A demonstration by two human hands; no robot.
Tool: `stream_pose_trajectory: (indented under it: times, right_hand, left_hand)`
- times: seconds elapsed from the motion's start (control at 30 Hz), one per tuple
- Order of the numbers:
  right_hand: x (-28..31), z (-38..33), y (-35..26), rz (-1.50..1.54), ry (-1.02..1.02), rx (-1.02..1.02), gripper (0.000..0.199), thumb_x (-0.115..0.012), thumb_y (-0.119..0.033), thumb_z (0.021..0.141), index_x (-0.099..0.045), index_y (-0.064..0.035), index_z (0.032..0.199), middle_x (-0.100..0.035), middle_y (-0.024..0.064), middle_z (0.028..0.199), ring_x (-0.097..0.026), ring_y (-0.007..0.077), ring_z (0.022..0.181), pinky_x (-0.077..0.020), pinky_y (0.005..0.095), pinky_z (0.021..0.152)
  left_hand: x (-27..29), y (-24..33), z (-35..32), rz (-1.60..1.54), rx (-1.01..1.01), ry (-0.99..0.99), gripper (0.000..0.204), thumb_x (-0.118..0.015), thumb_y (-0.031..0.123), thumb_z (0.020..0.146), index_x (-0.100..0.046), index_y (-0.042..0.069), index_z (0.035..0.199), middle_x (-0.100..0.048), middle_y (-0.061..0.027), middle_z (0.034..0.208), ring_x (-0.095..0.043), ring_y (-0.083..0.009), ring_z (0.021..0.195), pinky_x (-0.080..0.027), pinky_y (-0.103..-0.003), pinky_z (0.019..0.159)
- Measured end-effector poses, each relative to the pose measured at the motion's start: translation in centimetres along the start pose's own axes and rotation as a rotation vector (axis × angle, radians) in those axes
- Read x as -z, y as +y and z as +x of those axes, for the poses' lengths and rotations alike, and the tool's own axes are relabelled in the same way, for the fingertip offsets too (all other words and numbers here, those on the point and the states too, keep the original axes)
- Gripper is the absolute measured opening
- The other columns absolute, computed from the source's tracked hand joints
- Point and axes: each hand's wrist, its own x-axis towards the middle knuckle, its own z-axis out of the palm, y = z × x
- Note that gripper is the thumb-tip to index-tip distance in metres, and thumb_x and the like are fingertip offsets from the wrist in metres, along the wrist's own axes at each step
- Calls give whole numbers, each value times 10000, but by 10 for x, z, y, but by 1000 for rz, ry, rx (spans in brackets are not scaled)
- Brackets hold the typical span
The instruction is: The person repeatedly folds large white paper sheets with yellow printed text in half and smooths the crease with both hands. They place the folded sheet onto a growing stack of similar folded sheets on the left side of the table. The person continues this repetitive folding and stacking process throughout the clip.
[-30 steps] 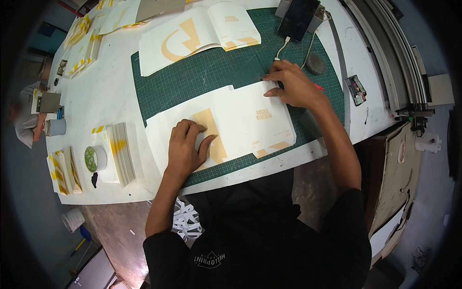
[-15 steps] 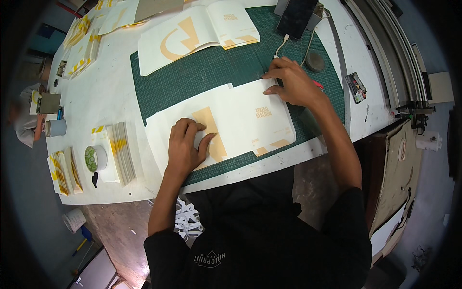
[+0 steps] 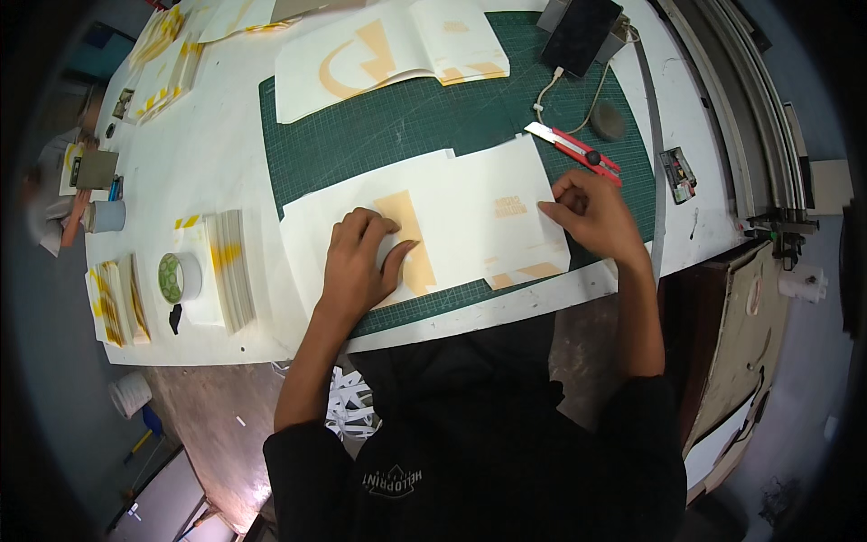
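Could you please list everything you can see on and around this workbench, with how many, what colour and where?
cutting mat: one, dark green, middle of the table
printed sheet: one, white with orange shapes, on the mat under both hands
second printed sheet: one, white and orange, far edge of the mat
utility knife: one, red and white, on the mat beside the right hand
tape roll: one, green-cored, left of the mat
paper stack: one, white and orange, next to the tape roll
phone: one, black, far right, cable attached
left hand: flat on the sheet
right hand: pinching the sheet's right edge
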Motion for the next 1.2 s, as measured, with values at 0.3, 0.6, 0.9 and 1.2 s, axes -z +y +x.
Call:
stream_pose_trajectory:
  times: [0.3, 0.6, 0.9, 1.2]
  right_hand:
    - [-63, -45, -53, 213, 39, 416, 207, -709, -114, 990, -778, -43, 1172, -635, 176, 1354, -618, 315, 1201, -552, 390, 972]
    - [-104, -33, -38, 98, 147, 462, 129, -799, -135, 930, -816, -60, 1034, -645, 166, 1382, -594, 354, 1264, -528, 439, 1024]
    - [-107, -30, -30, 100, 187, 443, 128, -837, -116, 883, -804, -46, 985, -695, 144, 1337, -611, 339, 1253, -535, 444, 1014]
    - [-99, -34, -17, 39, 135, 424, 200, -835, -120, 876, -813, -74, 1069, -713, 70, 1366, -571, 301, 1347, -427, 466, 1137]
  left_hand:
    - [0, -3, -1, -45, 36, -15, 274, -835, 124, 861, -695, 19, 1071, -647, -139, 1001, -640, -328, 948, -517, -426, 851]
    - [12, -2, -3, -573, 475, -25, 431, -639, 78, 1016, -552, 0, 1431, -734, -150, 1074, -694, -217, 1025, -536, -348, 944]
    - [8, -15, -13, -801, 335, 45, 429, -709, 14, 967, -601, -9, 1381, -714, -97, 1013, -651, -161, 943, -491, -302, 940]
    - [16, -8, -1, -479, 93, -136, 157, -860, 3, 745, -813, 70, 879, -720, -50, 805, -629, -205, 826, -463, -345, 870]
